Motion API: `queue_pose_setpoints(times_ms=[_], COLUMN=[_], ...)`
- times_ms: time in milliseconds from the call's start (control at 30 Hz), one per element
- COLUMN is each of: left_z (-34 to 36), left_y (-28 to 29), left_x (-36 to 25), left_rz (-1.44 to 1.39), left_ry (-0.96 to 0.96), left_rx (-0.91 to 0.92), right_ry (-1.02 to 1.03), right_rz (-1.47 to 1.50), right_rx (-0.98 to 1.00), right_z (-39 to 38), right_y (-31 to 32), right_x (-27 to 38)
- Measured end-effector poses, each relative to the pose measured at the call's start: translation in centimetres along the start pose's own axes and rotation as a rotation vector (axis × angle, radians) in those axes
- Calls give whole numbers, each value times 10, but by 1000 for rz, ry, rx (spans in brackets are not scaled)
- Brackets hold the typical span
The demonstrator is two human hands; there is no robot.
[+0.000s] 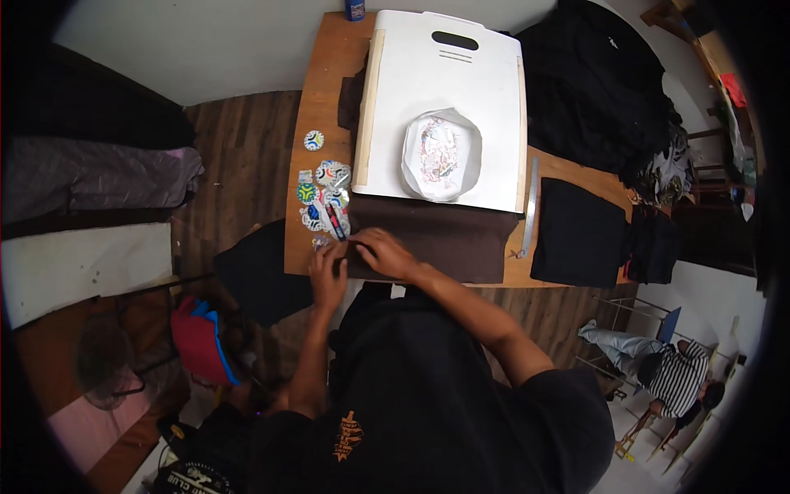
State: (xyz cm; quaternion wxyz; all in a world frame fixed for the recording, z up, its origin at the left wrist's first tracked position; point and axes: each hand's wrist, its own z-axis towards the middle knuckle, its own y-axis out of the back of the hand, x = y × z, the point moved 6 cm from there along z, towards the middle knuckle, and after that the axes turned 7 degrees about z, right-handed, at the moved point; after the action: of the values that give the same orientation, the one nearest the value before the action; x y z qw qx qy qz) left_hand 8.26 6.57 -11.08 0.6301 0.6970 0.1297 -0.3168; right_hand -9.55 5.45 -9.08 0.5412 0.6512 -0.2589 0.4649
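Note:
My left hand (328, 270) is at the near left edge of the wooden table, its fingers bent inward beside the left edge of a dark brown cloth (444, 247). My right hand (385, 253) lies over that cloth, thumb and fingertips drawn together close to my left fingertips. Whatever is between the fingers is too small to make out. Just beyond them is a pile of round, colourful patches or stickers (308, 193), some in clear plastic. A white panel (411, 74) with a slotted handle rests on the cloth, carrying a white tray (475, 160) of small paper scraps.
A metal ruler (532, 206) lies right of the panel, beside folded black cloth (579, 235). Black garments (592, 82) are heaped at the far right. A blue can (355, 10) stands at the far edge. Other people (679, 375) are at the lower right and lower left.

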Motion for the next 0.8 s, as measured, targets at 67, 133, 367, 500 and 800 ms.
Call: queue_pose_setpoints(times_ms=[67, 133, 367, 500, 800], left_z=[1, 4, -37, -52, 53], left_y=[-12, -23, -47, -42, -24], left_x=[-14, -49, -26, 3, -85], left_rz=[17, 80, 186, 54, -71], left_ry=[-97, -334, -619, -294, -431], left_rx=[60, 199, 552, 728, 237], right_ry=[44, 82, 43, 27, 94], right_rz=[-224, -448, -497, -533, -549], right_rx=[-50, -107, 324, -12, 127], right_z=[-12, -32, -126, -71, -113], right_y=[43, 65, 30, 73, 31], right_x=[11, 5, -40, -8, -52])
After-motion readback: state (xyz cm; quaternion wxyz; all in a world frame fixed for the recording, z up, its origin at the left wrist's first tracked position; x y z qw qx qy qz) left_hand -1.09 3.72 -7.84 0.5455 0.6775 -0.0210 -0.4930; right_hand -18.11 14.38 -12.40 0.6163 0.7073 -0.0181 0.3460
